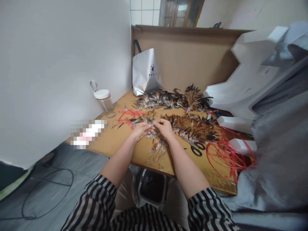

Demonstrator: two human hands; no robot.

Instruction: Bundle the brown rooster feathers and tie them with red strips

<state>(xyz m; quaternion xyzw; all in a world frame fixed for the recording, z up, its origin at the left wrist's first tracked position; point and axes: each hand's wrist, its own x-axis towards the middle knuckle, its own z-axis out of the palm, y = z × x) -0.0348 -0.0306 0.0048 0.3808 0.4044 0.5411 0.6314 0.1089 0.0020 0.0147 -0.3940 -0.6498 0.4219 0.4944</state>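
Note:
Both of my hands meet over a small bunch of brown and black feathers on the wooden table. My left hand has its fingers curled and pinches the feathers at the top of the bunch. My right hand is closed as well, thumb and fingers gripping the same bunch right beside the left. The feather tips fan out toward the table's near edge. Larger feather heaps lie just beyond and to the right of my hands.
Black scissors lie right of my hands. Red plastic straps coil at the right, more red straps at the left. A lidded jar, a silver bag, white foam blocks and a cardboard backboard ring the table. A bin stands below.

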